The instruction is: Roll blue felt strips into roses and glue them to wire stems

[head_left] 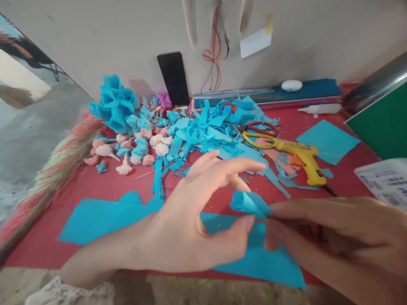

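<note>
A small rolled piece of blue crepe paper [246, 202] is pinched at its lower right end by the thumb and fingers of my right hand [333, 237]. My left hand [197, 212] curves around the roll's other side, its thumb tip close to the underside. The left index finger arches above the roll with its fingers apart; whether the thumb touches the paper is hard to tell. Beneath both hands lies a flat sheet of blue crepe paper [270, 258], and another blue piece [95, 218] is under my left forearm.
Blue paper scraps [210, 131] pile at the back, beside small paper roses [140, 146] and larger blue paper flowers [116, 103]. Scissors [260, 137] and a yellow glue gun [300, 159] lie right of the pile. A black phone [174, 78] leans against the wall.
</note>
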{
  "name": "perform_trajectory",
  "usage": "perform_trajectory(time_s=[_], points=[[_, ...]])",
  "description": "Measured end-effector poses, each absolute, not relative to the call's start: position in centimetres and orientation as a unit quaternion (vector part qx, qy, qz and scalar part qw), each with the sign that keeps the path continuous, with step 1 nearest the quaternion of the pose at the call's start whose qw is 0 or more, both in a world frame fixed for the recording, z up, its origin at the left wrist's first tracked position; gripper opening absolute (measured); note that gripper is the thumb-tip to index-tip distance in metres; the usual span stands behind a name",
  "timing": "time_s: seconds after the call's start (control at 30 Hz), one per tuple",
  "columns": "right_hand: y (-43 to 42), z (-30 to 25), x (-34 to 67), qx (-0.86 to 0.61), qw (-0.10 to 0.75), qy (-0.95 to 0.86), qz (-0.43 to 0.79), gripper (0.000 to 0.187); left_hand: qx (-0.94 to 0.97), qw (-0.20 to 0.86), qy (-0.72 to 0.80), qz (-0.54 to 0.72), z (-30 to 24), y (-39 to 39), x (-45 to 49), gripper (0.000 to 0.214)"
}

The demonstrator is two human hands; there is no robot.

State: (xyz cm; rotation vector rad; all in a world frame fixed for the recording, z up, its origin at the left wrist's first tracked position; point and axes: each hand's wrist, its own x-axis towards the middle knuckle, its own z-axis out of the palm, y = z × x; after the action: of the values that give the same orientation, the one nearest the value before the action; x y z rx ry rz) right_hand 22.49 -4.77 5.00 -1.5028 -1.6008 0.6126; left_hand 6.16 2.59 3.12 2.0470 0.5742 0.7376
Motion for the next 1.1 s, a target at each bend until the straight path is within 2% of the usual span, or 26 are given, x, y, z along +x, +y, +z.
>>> perform_trajectory(time_s=[0.1, 0.43, 0.73, 0.83, 0.93, 1.0, 1.1], points=[[-4.7, 4.0, 22.8, -0.56, 0.452, -0.652, 0.237, 0.017, 0.825, 0.423, 0.233, 0.293, 3.2, 2.6, 6.2, 0.049], [-4.9, 2.5, 23.2, -0.539, 0.417, -0.718, 0.141, 0.012, 0.822, 0.418, 0.247, 0.296, 3.3, 2.6, 6.4, 0.045], [-4.2, 2.9, 23.7, -0.556, 0.463, -0.654, 0.22, 0.013, 0.776, 0.458, 0.215, 0.377, 3.0, 3.0, 6.2, 0.053], [-4.3, 3.0, 23.9, -0.541, 0.499, -0.626, 0.258, 0.017, 0.776, 0.437, 0.23, 0.393, 2.9, 3.4, 6.5, 0.036], [-4.4, 3.0, 24.2, -0.537, 0.476, -0.639, 0.278, 0.015, 0.793, 0.418, 0.203, 0.394, 2.8, 3.6, 6.7, 0.012], [-4.2, 3.1, 24.3, -0.551, 0.438, -0.654, 0.277, 0.014, 0.793, 0.408, 0.186, 0.411, 2.8, 3.7, 6.8, 0.009], [-3.7, 3.2, 24.0, -0.541, 0.446, -0.668, 0.25, 0.014, 0.791, 0.404, 0.177, 0.425, 2.9, 3.5, 6.8, 0.006]])
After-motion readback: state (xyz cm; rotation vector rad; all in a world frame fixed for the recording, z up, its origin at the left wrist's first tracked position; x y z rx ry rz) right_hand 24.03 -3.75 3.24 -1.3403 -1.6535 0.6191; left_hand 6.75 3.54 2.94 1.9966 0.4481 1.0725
